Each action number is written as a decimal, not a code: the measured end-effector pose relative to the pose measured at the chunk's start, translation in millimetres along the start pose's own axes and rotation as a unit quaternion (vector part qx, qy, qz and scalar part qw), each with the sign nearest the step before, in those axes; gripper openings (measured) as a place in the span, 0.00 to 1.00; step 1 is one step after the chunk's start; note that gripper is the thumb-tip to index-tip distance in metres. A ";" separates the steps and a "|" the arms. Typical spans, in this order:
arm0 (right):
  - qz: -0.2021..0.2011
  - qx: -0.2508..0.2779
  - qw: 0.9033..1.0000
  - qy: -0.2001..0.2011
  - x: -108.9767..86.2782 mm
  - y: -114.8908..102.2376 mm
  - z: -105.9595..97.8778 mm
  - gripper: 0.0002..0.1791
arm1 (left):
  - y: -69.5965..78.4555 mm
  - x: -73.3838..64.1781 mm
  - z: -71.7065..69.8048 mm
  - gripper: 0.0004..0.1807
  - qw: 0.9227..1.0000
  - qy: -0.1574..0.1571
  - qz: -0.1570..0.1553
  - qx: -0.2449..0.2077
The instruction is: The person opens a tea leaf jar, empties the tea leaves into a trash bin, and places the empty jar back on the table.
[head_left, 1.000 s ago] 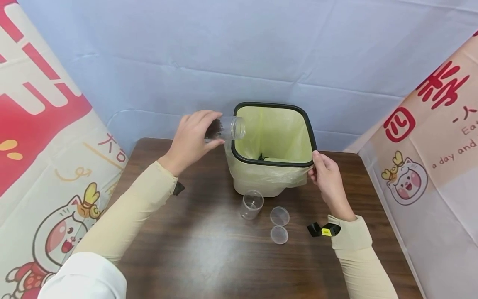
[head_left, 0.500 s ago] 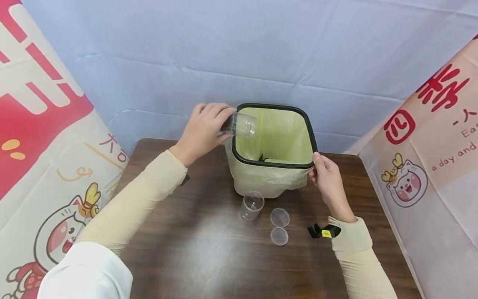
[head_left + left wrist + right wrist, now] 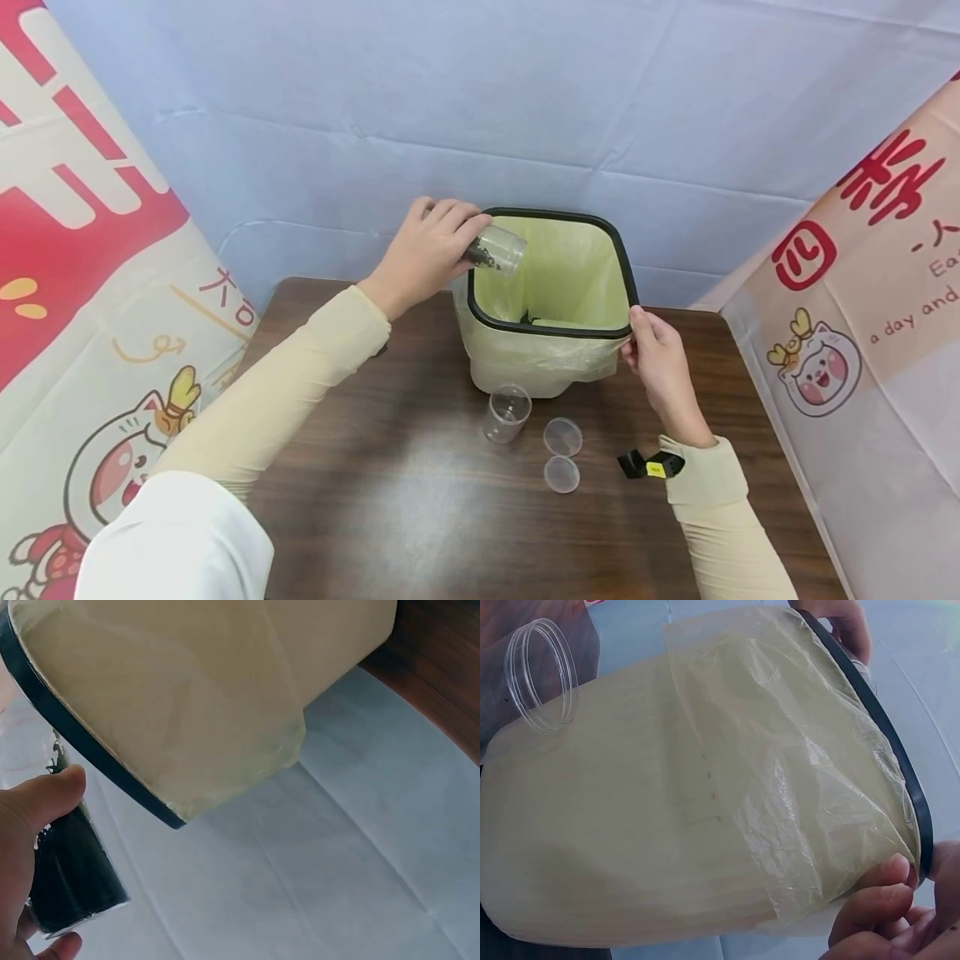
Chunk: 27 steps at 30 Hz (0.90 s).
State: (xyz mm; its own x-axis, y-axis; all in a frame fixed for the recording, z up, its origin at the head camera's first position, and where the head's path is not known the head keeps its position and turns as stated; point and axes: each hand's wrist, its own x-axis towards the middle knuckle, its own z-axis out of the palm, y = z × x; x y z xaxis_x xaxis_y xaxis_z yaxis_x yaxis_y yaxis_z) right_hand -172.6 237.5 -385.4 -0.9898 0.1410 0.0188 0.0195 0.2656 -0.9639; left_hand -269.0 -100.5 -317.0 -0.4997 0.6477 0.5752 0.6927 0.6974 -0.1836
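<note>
My left hand (image 3: 427, 254) grips a clear plastic jar (image 3: 504, 247) partly filled with dark loose bits. The jar is tilted, its mouth over the left side of a trash bin (image 3: 517, 379). In the left wrist view the dark contents fill the lower part of the jar (image 3: 79, 870), and some bits lie along its side toward the mouth. My right hand (image 3: 660, 358) pinches the bin's black rim (image 3: 555, 332) at the front right corner, over the yellowish liner bag (image 3: 795, 787). Some dark matter lies low inside the bin.
In front of the bin, an open clear jar (image 3: 507, 414) stands on the brown wooden table (image 3: 390, 500). Two clear round lids (image 3: 562, 437) lie to its right, one nearer the front edge. A pale blue cloth backdrop (image 3: 360, 167) hangs behind the bin.
My left hand has moved right and slightly up, bringing the jar over the bin and tipping its mouth downward. Dark bits have slid toward the mouth. My right hand stays on the rim.
</note>
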 end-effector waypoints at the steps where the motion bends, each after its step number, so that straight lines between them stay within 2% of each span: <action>1: -0.001 0.000 1.000 0.000 0.0 0.2 -0.3 0.24 | -0.2 1.5 0.9 0.32 1.000 -0.002 0.004 0.005; 9: -0.003 0.004 1.000 0.001 0.5 0.5 -0.8 0.23 | 0.2 12.1 3.4 0.26 0.997 0.018 0.053 0.054; 14: -0.005 0.001 1.000 0.004 0.4 0.1 -0.1 0.22 | -0.7 14.0 4.2 0.20 0.995 0.027 0.070 0.072; 23: -0.003 0.005 1.000 0.001 -1.0 -1.2 0.0 0.22 | 0.6 12.8 4.0 0.26 0.991 -0.013 0.086 0.100; 27: -0.005 0.009 1.000 0.002 -1.3 -1.6 0.3 0.22 | -0.2 13.7 3.8 0.27 0.988 -0.012 0.099 0.114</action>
State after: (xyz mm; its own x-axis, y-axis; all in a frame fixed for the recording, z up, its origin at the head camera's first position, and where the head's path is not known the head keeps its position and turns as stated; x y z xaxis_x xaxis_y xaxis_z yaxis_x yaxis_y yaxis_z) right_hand -171.4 236.6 -383.9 -0.9893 0.1433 0.0290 0.0076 0.2488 -0.9685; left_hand -278.0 -90.6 -312.1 -0.3798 0.7839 0.4912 0.6444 0.6052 -0.4675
